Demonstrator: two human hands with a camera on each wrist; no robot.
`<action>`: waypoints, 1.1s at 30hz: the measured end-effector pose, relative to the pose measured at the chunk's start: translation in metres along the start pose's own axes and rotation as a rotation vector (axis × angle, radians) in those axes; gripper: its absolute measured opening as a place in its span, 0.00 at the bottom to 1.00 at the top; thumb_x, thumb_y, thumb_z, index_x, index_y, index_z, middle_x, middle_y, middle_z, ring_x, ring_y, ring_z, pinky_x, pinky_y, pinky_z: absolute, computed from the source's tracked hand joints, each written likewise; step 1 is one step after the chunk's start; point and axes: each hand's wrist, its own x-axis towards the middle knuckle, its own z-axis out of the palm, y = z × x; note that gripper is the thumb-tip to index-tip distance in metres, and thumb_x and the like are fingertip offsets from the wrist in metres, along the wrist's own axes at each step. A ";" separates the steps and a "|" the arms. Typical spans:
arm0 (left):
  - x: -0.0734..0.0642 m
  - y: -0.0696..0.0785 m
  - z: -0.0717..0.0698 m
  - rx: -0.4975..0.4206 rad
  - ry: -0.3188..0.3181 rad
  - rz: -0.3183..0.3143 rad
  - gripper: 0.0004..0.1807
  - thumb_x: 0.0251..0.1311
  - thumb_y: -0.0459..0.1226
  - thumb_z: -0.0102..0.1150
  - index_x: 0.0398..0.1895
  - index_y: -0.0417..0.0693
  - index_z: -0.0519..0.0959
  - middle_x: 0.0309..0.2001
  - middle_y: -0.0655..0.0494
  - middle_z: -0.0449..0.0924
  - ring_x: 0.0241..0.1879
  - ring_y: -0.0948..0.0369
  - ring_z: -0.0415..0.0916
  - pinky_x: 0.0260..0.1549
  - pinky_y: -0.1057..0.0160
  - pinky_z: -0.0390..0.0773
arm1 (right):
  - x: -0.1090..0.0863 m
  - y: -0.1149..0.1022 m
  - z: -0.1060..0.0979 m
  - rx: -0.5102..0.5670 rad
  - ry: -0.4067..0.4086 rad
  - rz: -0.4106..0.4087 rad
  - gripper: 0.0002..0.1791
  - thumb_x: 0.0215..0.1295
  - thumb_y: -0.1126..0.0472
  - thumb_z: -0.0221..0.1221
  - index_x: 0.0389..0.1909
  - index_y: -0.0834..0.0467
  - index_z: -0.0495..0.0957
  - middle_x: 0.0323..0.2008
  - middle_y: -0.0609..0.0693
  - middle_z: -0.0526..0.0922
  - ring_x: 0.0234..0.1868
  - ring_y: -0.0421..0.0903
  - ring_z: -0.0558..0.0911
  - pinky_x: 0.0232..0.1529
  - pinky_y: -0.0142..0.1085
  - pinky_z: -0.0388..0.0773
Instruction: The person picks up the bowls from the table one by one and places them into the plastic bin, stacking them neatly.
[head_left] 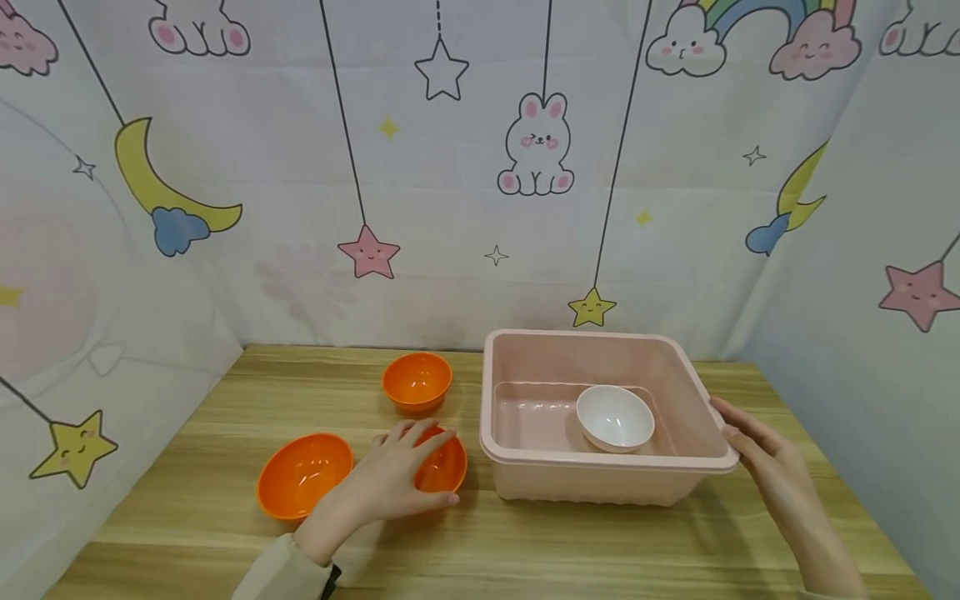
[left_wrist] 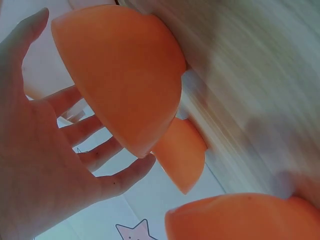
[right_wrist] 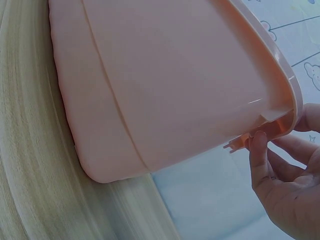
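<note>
- Progress check: one bowl is in, three are out. The small, shiny white round bowl [head_left: 615, 417] sits inside the pale pink rectangular plastic bin [head_left: 585, 485], open side up, toward the right end of its floor.
- So if the job is filling that bin, I'd call it early days, maybe a quarter through going by the bowls in view.
- Out on the light wood-grain table [head_left: 600, 550], all left of the bin: a glossy orange round bowl [head_left: 442, 468] nearest it, a second shiny orange bowl [head_left: 417, 382] farther back, and a wide-looking orange bowl [head_left: 303, 477] at the far left, partly behind the person's wrist. None of the orange ones are in yet.
- The left hand [head_left: 397, 475] is over that nearest orange bowl, fingers spread and thumb well away from the fingers. The left wrist view has the bowl blocking some fingertips, so honestly can't tell if they're touching it. Doesn't look like a proper grip to me.
- The right hand [head_left: 776, 462] is holding the bin's right end, thumb and fingers pinched around the rim.
- Hands are well apart, with most of the bin between them.
- Left over, by my count: all three orange bowls, including the one under the hand.
</note>
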 end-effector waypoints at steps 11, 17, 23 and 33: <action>0.003 -0.005 0.005 -0.003 -0.016 -0.023 0.43 0.46 0.65 0.64 0.67 0.62 0.68 0.69 0.49 0.64 0.67 0.44 0.60 0.59 0.34 0.62 | -0.001 -0.002 0.000 -0.016 0.005 0.010 0.25 0.74 0.62 0.47 0.70 0.61 0.61 0.59 0.28 0.74 0.57 0.21 0.72 0.51 0.15 0.69; 0.004 -0.007 0.009 0.001 -0.024 -0.028 0.44 0.45 0.66 0.64 0.67 0.64 0.68 0.69 0.49 0.63 0.67 0.45 0.60 0.59 0.34 0.63 | -0.001 -0.002 0.000 -0.023 0.007 0.015 0.26 0.74 0.61 0.47 0.70 0.61 0.61 0.59 0.27 0.74 0.57 0.21 0.72 0.51 0.15 0.69; 0.004 -0.007 0.009 0.009 -0.023 -0.029 0.44 0.44 0.65 0.65 0.66 0.63 0.69 0.69 0.49 0.64 0.66 0.45 0.60 0.57 0.33 0.65 | 0.000 0.000 0.000 -0.007 0.001 -0.003 0.25 0.74 0.63 0.47 0.70 0.62 0.61 0.59 0.28 0.74 0.57 0.21 0.72 0.51 0.15 0.69; 0.005 -0.007 0.011 0.010 -0.031 -0.039 0.43 0.45 0.64 0.65 0.67 0.64 0.68 0.69 0.49 0.64 0.66 0.42 0.60 0.57 0.32 0.64 | -0.001 -0.002 0.000 -0.032 0.023 0.024 0.25 0.74 0.61 0.47 0.70 0.61 0.61 0.59 0.27 0.74 0.57 0.21 0.72 0.51 0.15 0.68</action>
